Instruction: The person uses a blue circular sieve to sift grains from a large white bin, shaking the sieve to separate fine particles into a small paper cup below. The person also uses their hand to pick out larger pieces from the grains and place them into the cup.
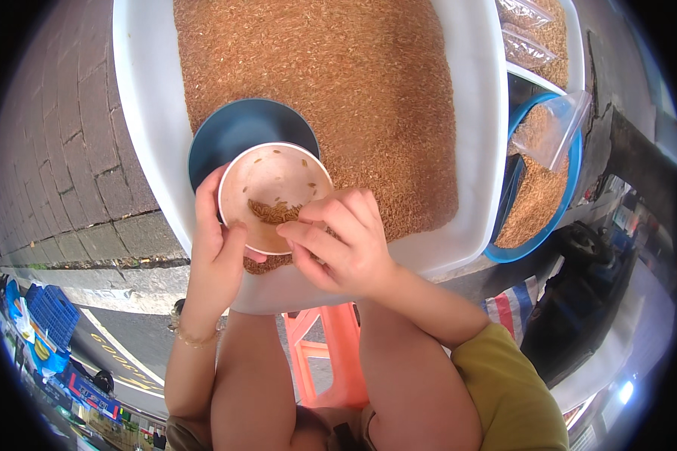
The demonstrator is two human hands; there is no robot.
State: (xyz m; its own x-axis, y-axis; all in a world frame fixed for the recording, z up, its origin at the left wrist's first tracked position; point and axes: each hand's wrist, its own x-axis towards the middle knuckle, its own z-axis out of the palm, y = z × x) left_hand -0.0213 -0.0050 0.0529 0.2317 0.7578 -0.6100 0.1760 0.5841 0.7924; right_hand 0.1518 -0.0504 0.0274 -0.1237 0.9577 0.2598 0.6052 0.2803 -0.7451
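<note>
My left hand (217, 242) holds a small white bowl (279, 155) by its left rim, thumb at the near edge. A small heap of mealworm-like brown larvae (273, 212) lies in the bowl, with a few single ones scattered on its wall. The fingertips of my right hand (338, 242) are pinched together at the bowl's near right rim; whether something is between them cannot be told. Behind the bowl, a dark blue round bowl (248, 124) rests in a large white plastic tub (479, 141) on a deep layer of brown, mealworm-like material (327, 101).
To the right, a blue basin (576, 141) holds lighter brown material, a clear zip bag (564, 124) and a dark object. Another white tub (576, 51) with bagged contents stands beyond. An orange plastic stool (338, 349) shows between the legs. Brick paving (84, 152) lies left.
</note>
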